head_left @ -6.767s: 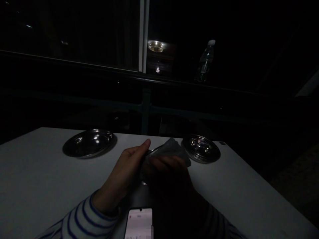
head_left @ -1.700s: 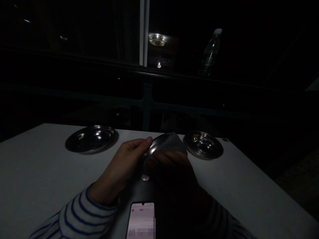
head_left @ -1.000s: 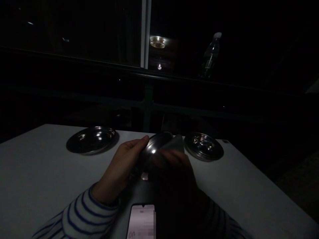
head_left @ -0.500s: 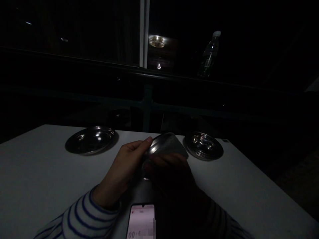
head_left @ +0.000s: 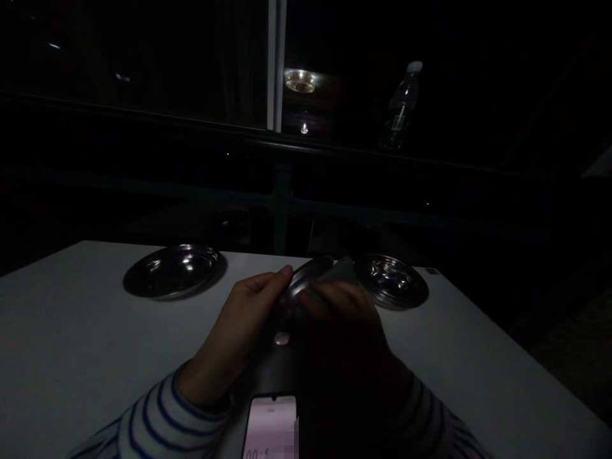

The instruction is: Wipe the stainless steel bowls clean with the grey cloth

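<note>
My left hand (head_left: 246, 312) grips the rim of a shiny metal dish (head_left: 302, 275), its thumb lying along the near side. My right hand (head_left: 347, 319), in deep shadow, is closed on a thin grey cloth (head_left: 340, 270) and presses it against the dish's inside. The fingers partly hide both cloth and dish. On the left of the table lies a wide metal plate (head_left: 167, 271). To the right is a stack of smaller metal dishes (head_left: 393, 282), close beyond my right hand.
A phone (head_left: 271, 424) with a lit screen showing a timer lies on the white table (head_left: 71, 344) between my forearms. Past the far edge stands a capped plastic bottle (head_left: 403, 108) by a dark window with a pale frame bar (head_left: 276, 64). The scene is very dim.
My right hand and the cloth have shifted slightly and turned over the dish, covering more of its right part. The dish is tilted more edge-on. My left hand keeps its hold.
</note>
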### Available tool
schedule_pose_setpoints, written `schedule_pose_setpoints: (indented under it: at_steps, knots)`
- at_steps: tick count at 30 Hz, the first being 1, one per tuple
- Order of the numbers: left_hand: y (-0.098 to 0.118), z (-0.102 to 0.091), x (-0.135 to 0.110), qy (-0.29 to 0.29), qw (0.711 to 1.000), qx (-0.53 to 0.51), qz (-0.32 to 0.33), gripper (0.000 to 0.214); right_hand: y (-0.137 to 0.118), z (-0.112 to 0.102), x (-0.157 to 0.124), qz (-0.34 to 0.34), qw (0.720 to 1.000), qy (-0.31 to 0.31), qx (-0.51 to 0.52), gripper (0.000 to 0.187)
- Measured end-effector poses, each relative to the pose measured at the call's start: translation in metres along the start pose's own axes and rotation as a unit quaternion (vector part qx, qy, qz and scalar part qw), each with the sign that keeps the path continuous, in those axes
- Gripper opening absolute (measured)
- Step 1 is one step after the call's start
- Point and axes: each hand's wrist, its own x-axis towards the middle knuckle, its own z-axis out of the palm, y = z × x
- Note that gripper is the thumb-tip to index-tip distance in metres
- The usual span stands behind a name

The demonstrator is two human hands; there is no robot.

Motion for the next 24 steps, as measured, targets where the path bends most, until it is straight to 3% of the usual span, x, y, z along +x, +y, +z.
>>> schedule_pose_setpoints:
  at_steps: [3, 9, 15, 21, 24]
  knots:
    - [0.0, 0.001, 0.0, 0.009, 1.0, 0.003, -0.002, 0.032, 0.006, 0.002, -0.001, 0.076, 0.997, -0.003, -0.001, 0.028]
    - [-0.002, 0.0, 0.003, 0.015, 1.0, 0.004, 0.008, 0.034, -0.015, 0.007, -0.002, -0.058, 0.998, 0.002, -0.012, 0.026]
    - [-0.002, 0.002, 0.003, 0.027, 1.0, 0.009, 0.0, 0.034, -0.003, 0.004, -0.002, 0.051, 0.998, 0.03, -0.003, 0.027]
    - [-0.001, 0.002, 0.003, 0.022, 1.0, 0.001, 0.003, 0.034, -0.016, 0.007, -0.005, -0.063, 0.998, 0.013, -0.014, 0.027]
    - [-0.001, 0.002, 0.002, 0.02, 1.0, 0.015, 0.011, 0.034, -0.005, 0.005, -0.005, -0.001, 0.999, 0.036, -0.006, 0.026]
